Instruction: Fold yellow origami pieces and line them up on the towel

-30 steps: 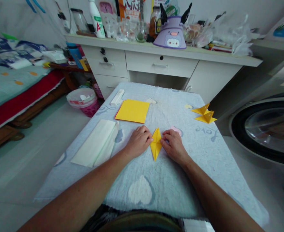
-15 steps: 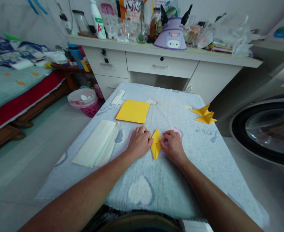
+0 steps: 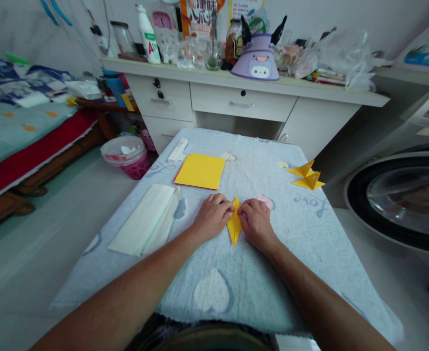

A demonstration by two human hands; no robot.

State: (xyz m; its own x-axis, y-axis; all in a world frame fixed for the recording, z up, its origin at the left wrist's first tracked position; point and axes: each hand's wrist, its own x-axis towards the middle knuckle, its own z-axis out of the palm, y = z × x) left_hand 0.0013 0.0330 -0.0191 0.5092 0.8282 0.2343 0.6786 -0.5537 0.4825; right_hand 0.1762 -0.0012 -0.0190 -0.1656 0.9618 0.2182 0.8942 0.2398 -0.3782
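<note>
A small folded yellow paper piece (image 3: 234, 228) lies on the light blue cloth-covered table (image 3: 236, 282). My left hand (image 3: 212, 216) presses its left side with curled fingers. My right hand (image 3: 256, 219) pinches its upper right edge, fingertips nearly meeting the left hand's over the paper. A stack of yellow square sheets (image 3: 200, 171) lies farther back to the left. Two finished yellow folded shapes (image 3: 307, 176) sit at the table's right edge.
A folded white cloth (image 3: 146, 219) lies on the table's left side, a white stick-like object (image 3: 177, 150) behind the sheets. A pink bin (image 3: 124, 155) stands on the floor to the left, a cluttered white desk (image 3: 243, 92) beyond, a washing machine door (image 3: 400, 195) at the right.
My two hands have drawn closer together over the yellow paper, covering more of its top. The view has shifted slightly.
</note>
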